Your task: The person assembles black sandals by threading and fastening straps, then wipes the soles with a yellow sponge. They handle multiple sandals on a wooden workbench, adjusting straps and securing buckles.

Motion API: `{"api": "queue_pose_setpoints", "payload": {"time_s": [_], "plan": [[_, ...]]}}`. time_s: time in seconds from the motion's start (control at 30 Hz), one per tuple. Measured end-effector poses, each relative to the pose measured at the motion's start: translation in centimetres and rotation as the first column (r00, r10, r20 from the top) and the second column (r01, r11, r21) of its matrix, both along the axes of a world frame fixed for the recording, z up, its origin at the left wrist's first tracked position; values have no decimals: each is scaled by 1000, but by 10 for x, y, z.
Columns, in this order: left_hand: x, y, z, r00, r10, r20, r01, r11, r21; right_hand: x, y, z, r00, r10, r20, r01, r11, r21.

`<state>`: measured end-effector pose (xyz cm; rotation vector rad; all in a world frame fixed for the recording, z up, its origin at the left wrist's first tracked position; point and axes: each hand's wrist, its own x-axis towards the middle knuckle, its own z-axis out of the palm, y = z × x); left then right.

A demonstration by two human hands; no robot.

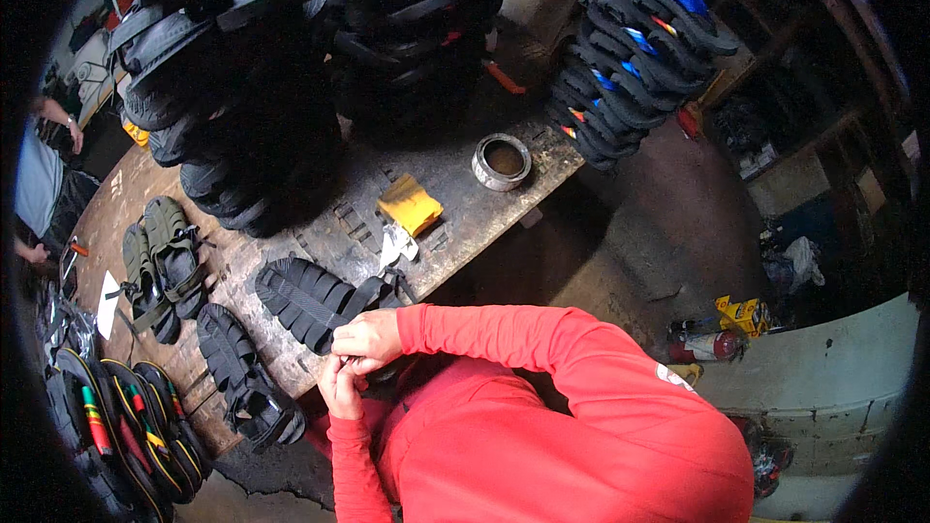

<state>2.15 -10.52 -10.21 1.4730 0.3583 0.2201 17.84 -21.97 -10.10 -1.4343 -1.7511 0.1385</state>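
Note:
A black strappy sandal (305,302) lies on the workbench in front of me, its ribbed bands facing up. My right hand (370,341) is closed at its near end, fingers bent round the strap area. Pressed up against it from below, my left hand (341,389) is closed too, fingertips pinched together; what lies between them is hidden. Left of these, a second black sandal (237,363) rests at the bench's near edge. Farther left sits a pair of olive-green sandals (167,257).
Tall stacks of black footwear (242,116) crowd the bench's back. A round tin (502,162), a yellow block (410,203) and a white scrap (397,246) lie on the workbench (329,208). Striped sandals (131,421) stand at lower left. Another person (48,179) is at far left.

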Motion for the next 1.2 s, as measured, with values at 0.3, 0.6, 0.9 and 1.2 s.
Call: {"api": "queue_pose_setpoints", "payload": {"time_s": [0.3,0.6,0.9,1.2], "plan": [[-30,-7,-17,995,58,78,-70,984,162,-14,-8,29,976,-218,25,220,973,-72],[-160,8,-9,968,248,-42,-232,945,229,14,-7,35,953,-297,54,293,954,66],[-60,2,55,767,482,424,-346,867,-359,-23,-35,88,784,-591,-191,557,805,-204],[-2,10,35,951,265,-160,-300,918,-260,-18,2,44,430,-765,-479,345,630,-696]]}}
